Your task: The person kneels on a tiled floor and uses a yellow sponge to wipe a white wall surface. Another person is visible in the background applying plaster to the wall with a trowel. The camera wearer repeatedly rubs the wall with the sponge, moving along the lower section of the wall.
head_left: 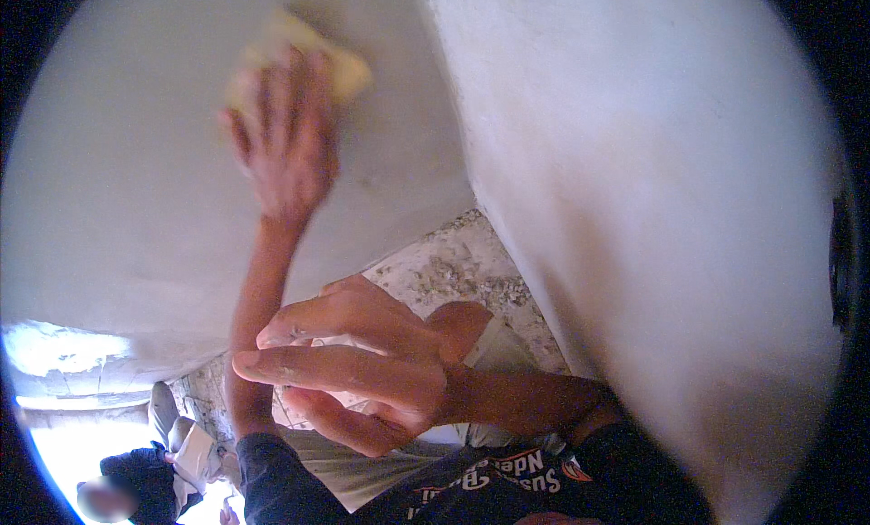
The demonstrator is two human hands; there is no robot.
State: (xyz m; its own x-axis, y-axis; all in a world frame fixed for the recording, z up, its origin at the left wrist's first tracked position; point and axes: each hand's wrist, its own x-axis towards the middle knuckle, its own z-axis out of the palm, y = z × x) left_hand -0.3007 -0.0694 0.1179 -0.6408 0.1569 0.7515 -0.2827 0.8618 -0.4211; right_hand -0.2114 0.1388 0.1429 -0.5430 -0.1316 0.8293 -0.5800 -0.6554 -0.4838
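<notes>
My left hand (288, 144) reaches up and lies on a yellow sheet (349, 74), holding it flat against the grey wall (154, 162). The sheet has angular corners and is blurred; whether it is sandpaper or cloth I cannot tell. The fingers point upward over it and hide its middle. Lower down, my right hand (372, 366) hovers in front of my body and overlaps my left forearm in the picture. Its fingers are loosely bent and apart, pointing left, with nothing visible in them. Pale dust marks its skin.
A whitish wall (634, 144) meets the grey one in a corner. Crumbled debris (462, 276) litters the floor below. Another person (149, 471) in dark and light clothes is at the lower left, beside a bright opening (50, 443). A dark object (843, 262) edges the far right.
</notes>
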